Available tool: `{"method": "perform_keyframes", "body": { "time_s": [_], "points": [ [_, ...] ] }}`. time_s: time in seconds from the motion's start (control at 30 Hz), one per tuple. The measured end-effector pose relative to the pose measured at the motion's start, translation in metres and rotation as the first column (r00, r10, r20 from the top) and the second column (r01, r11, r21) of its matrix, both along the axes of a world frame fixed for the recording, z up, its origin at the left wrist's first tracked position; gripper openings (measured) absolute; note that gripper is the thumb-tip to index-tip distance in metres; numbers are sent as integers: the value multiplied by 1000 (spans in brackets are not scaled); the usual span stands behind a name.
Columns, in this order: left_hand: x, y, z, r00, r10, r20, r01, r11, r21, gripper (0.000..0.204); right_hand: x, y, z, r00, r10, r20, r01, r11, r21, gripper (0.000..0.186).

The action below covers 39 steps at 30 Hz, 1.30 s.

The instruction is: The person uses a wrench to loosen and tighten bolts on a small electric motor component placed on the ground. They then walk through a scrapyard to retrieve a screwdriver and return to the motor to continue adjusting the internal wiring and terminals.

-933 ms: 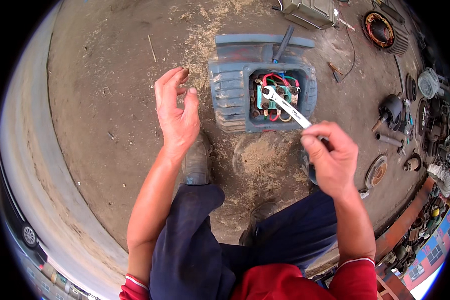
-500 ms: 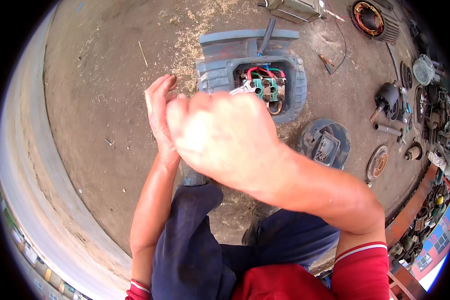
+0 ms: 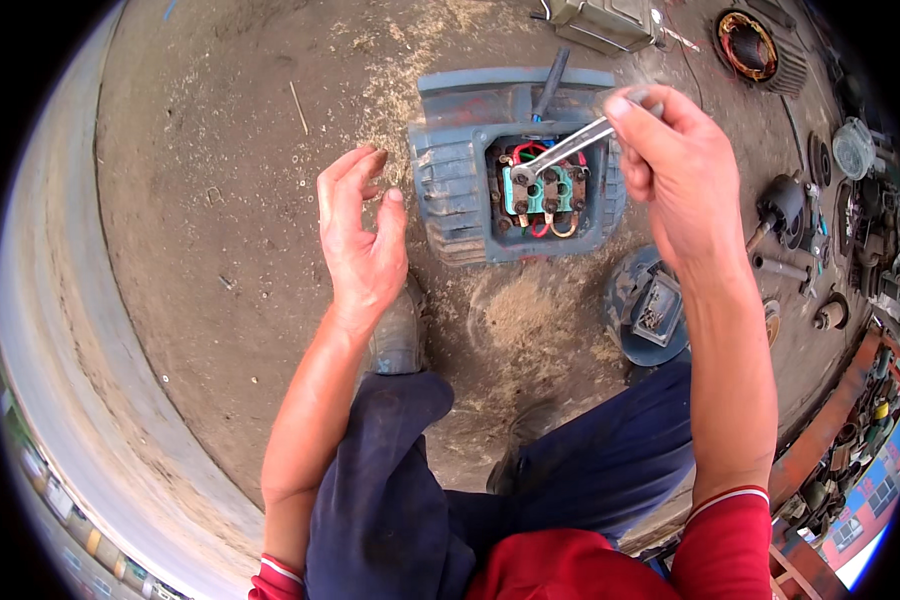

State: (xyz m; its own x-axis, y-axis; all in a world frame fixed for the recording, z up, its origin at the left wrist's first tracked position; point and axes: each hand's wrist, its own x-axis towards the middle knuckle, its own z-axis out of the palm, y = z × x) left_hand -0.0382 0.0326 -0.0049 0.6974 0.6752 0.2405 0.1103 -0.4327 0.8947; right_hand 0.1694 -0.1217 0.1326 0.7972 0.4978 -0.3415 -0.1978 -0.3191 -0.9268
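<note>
My right hand grips the far end of a silver wrench. The wrench slants down to the left, its head at the upper left nut of a green terminal block. That block sits inside the opened terminal box of a blue-grey electric motor, with red, green and pale wires around it. A thick dark cable enters the box from the far side. To the left of the motor, my left hand hovers empty, fingers curved and thumb apart.
Right of my feet, a blue-grey round cover holds a rectangular box lid with small parts in it. A metal box and a stator with copper windings lie farther off. Many motor parts line the right side.
My right hand has swung from in front of my left hand out to the right, turning the wrench with it. The left hand's fingers now show apart.
</note>
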Motion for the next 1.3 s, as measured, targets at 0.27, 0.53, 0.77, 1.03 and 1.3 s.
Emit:
{"method": "perform_keyframes", "body": {
  "time_s": [0.27, 0.53, 0.77, 1.03, 1.3],
  "points": [
    [8, -13, 29, 996, -89, -13, 90, 983, 159, 29, -19, 39, 10, 835, 330, 440, -260, 942, -213, 19],
    [54, -17, 64, 926, -373, -61, 362, 828, 427, 36, -17, -49, 37, 992, -67, 105, 11, 888, 460, 12],
    [73, -12, 62, 914, -380, -142, 386, 709, 590, 26, -69, -121, 5, 995, -99, -26, 101, 934, 343, 14],
    [72, -13, 69, 905, -409, -117, 409, 763, 501, 28, -87, -131, -2, 999, 43, 20, -46, 973, 225, 12],
    [74, -14, 70, 916, -362, -170, 396, 759, 518, 18, -94, -138, -7, 999, 43, -15, -39, 975, 219, 11]
  ]
}}
